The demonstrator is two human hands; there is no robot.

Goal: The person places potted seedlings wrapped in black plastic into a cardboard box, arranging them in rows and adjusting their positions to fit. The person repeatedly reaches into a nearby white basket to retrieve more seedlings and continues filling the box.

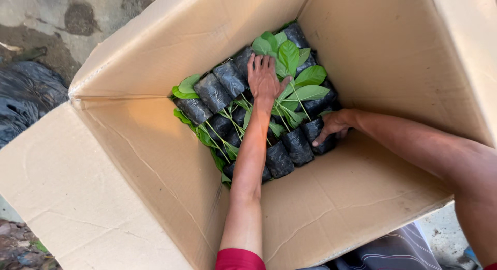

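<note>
Both of our hands were down inside the big cardboard box (pixel 155 161) that filled most of the frame. Our left hand (pixel 264 78) lay flat and spread, fingers released, pressing on the seedling bags (pixel 230 78) near the upper middle of the picture; it gripped nothing. Our right hand (pixel 331 126), right of centre, curled its fingers around the end of one black bag (pixel 316 133) at the lower right edge of the pile, touching it and seemingly grasping it, though the fingertips were partly hidden.

The seedlings sat in black plastic bags of soil, laid on their sides in rows across the box bottom, with green leaves (pixel 297 68) and thin stems pointing over one another. As we judged it, the packing was well along: the visible floor of the box was covered from the upper left to the lower right by bags lying close together, at least two rows of them, with leaves layered between. Only the bag under the right hand seemed unsettled at the edge. The tall box walls stood well above the pile, so much room was left overhead, and the flaps were open.

Outside the box, dark plastic sheeting (pixel 26 94) lay on the ground (pixel 67 21) at the upper left.
</note>
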